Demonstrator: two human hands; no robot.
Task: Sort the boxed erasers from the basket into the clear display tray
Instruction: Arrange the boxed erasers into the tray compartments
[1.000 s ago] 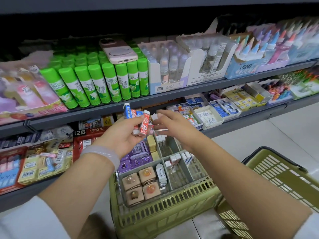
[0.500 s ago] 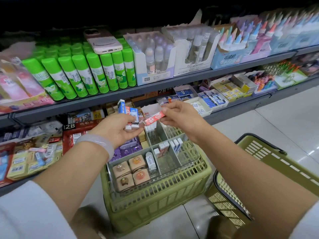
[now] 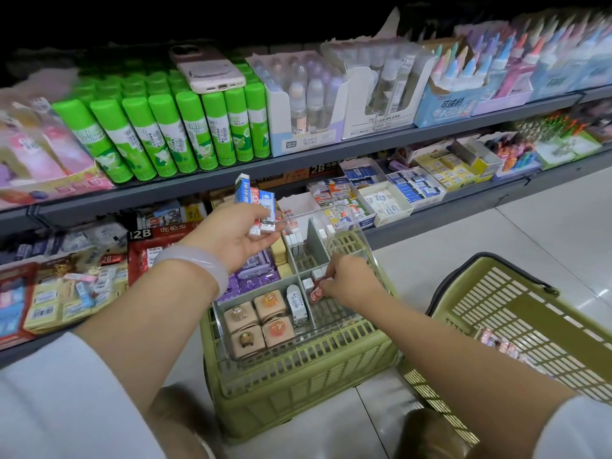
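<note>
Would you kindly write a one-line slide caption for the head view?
Right hand sets a red boxed eraser into the clear display tray; left hand holds more boxed erasers.

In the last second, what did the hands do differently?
The right hand took the red-and-white boxed eraser from the left hand's bundle and lowered it into the clear display tray. The left hand still holds the blue-and-white boxed erasers above it.

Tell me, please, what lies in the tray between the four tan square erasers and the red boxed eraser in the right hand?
In the head view, one white boxed eraser and a grey divider lie between the tan square erasers and the red boxed eraser.
</note>
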